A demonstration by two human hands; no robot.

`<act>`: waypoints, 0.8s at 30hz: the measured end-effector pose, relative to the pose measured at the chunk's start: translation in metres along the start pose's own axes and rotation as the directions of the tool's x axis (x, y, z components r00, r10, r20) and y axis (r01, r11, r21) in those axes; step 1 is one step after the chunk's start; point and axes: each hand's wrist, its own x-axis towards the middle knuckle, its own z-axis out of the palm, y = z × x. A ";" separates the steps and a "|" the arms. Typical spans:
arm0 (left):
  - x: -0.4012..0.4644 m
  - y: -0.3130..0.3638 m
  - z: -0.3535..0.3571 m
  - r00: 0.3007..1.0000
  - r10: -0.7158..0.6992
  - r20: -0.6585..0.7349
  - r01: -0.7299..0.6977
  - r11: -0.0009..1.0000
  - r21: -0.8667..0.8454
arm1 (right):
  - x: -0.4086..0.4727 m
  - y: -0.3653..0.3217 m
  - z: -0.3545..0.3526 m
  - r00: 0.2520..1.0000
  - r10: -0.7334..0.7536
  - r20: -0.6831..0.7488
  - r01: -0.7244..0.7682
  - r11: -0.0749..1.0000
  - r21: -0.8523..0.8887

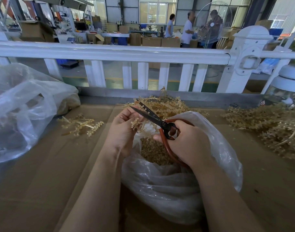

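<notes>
- Left hand (125, 129) pinches a tan plastic sprue (136, 123) above the open bag (177, 181).
- Right hand (187, 143) grips the scissors (153, 117), blades apart.
- Risk: blades sit near the left fingertips; a slip could nick them, or cut parts could miss the bag.

Bright daylight from rear windows (157, 12); wide-angle bending at edges.

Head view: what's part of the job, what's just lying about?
In the job: left hand, right hand, scissors, tan sprig being cut, open bag of cut bits below.
Lying about: loose sprig at left, heap at right, big bag at left, jar.
</notes>
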 end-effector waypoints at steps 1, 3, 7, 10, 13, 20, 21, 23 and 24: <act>0.000 0.000 0.000 1.000 -0.002 0.004 0.002 1.000 0.001 | 0.000 0.000 0.000 1.000 -0.003 -0.003 0.003 1.000 0.007; -0.001 0.001 0.001 1.000 -0.001 0.014 0.001 1.000 -0.007 | -0.001 0.000 0.000 1.000 -0.006 -0.001 0.006 1.000 0.011; -0.001 0.002 0.003 1.000 0.008 -0.008 -0.008 1.000 -0.008 | 0.000 -0.003 -0.003 1.000 -0.018 -0.001 0.018 1.000 -0.025; -0.002 0.002 0.005 1.000 0.024 0.001 -0.024 1.000 0.009 | 0.001 -0.004 -0.005 1.000 -0.011 0.019 0.012 0.999 -0.032; -0.003 0.001 0.006 0.999 0.032 0.022 -0.032 0.999 0.010 | 0.000 -0.005 -0.006 0.999 0.001 0.040 0.000 1.000 -0.016; -0.004 0.000 0.006 0.999 0.036 0.037 -0.035 0.999 -0.010 | 0.000 -0.001 -0.004 0.999 -0.002 0.046 0.001 1.000 0.010; -0.004 0.000 0.005 0.998 0.040 0.038 -0.040 0.999 -0.020 | 0.000 -0.001 -0.003 1.000 -0.004 0.026 0.004 1.000 0.004; -0.002 -0.001 0.004 0.998 0.044 0.035 -0.043 0.999 -0.033 | -0.001 -0.001 -0.002 1.000 -0.011 -0.002 0.011 1.000 -0.011; -0.002 -0.001 0.003 0.998 0.047 0.035 -0.046 0.998 -0.035 | -0.001 -0.001 -0.002 1.000 -0.014 -0.012 0.014 1.000 -0.019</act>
